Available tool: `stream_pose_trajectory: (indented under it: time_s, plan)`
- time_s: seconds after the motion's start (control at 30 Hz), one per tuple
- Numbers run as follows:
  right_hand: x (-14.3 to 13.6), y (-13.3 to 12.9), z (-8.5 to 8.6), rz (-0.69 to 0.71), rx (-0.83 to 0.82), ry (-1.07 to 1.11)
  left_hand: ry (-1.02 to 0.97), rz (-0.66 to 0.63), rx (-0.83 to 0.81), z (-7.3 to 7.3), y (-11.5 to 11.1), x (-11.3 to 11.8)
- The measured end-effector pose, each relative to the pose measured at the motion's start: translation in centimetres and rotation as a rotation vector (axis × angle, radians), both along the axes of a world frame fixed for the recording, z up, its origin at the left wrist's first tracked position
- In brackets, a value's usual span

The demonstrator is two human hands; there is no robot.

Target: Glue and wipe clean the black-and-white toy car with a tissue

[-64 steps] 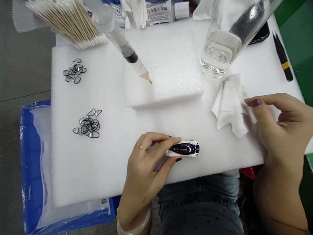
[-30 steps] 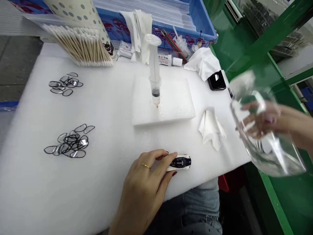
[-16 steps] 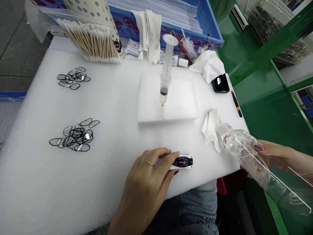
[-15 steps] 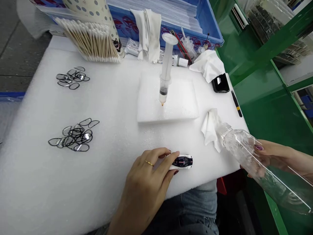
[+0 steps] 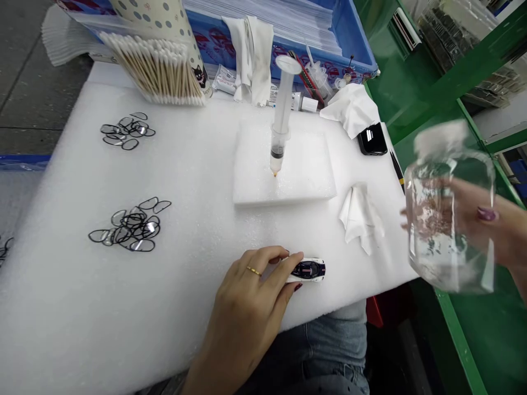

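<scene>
A small white toy car (image 5: 309, 270) with a dark striped roof lies flat on its wheels near the front edge of the white foam-covered bench (image 5: 185, 181), nose pointing right, while a clear plastic bottle (image 5: 449, 211), blurred, is held roughly upright in the air off the bench's right edge.
</scene>
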State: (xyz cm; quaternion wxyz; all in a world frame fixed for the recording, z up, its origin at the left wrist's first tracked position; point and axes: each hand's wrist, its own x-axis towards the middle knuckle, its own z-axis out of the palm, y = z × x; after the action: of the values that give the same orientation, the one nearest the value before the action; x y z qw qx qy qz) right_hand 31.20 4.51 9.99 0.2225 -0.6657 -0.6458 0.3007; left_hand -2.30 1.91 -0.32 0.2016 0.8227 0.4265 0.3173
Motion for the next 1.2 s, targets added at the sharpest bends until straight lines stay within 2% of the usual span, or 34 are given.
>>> stream_pose_trajectory:
  time_s: [0.03, 0.1, 0.13, 0.23, 0.33, 0.43, 0.53, 0.63, 0.7, 0.8, 0.9, 1.1, 1.17, 1.2]
  plan:
    - [0.2, 2.1, 0.6, 0.054, -0.048, 0.180, 0.001, -0.002, -0.003, 0.0, 0.0, 0.0]
    - [-0.3, 6.1, 1.1, 0.072, 0.108, 0.334, -0.001, -0.009, -0.009, 0.0, 0.0, 0.0]
    - [-1.1, 7.9, 0.8, 0.080, 0.210, 0.371, -0.003, -0.013, -0.014, 0.0, 0.0, -0.1]
    - [-4.2, 12.2, -1.9, 0.033, 0.376, 0.400, -0.005, -0.018, -0.030, -0.1, -0.1, -0.1]
    - [-6.1, 13.8, -5.1, -0.055, 0.382, 0.378, -0.006, -0.015, -0.032, 0.0, -0.1, -0.2]
    - [-5.5, 11.5, -6.0, -0.072, 0.395, 0.278, 0.004, -0.013, -0.037, 0.1, -0.1, -0.2]
    - [-4.1, 6.2, -5.4, -0.223, 0.473, 0.006, 0.011, -0.012, -0.032, 0.1, -0.1, -0.2]
    - [-4.0, 1.4, -5.7, -0.305, 0.406, -0.289, 0.023, -0.015, -0.015, 0.1, 0.0, -0.2]
    - [-4.8, -0.3, -6.8, -0.306, 0.382, -0.400, 0.037, -0.019, -0.009, 0.1, 0.0, -0.1]
    - [-6.2, -0.9, -8.5, -0.339, 0.459, -0.528, 0.047, -0.017, -0.017, 0.1, 0.1, -0.1]
    - [-6.3, -0.8, -8.7, -0.353, 0.552, -0.489, 0.044, -0.015, -0.036, 0.2, 0.1, 0.0]
    - [-5.3, -1.9, -6.1, -0.458, 0.909, -0.303, 0.033, -0.006, -0.085, 0.4, 0.1, 0.1]
    - [-6.4, -2.4, -5.8, -0.450, 0.903, -0.125, 0.033, -0.002, -0.091, 0.5, 0.1, 0.1]
    - [-7.1, -2.7, -5.8, -0.376, 0.831, -0.023, 0.034, 0.000, -0.093, 0.5, 0.1, 0.1]
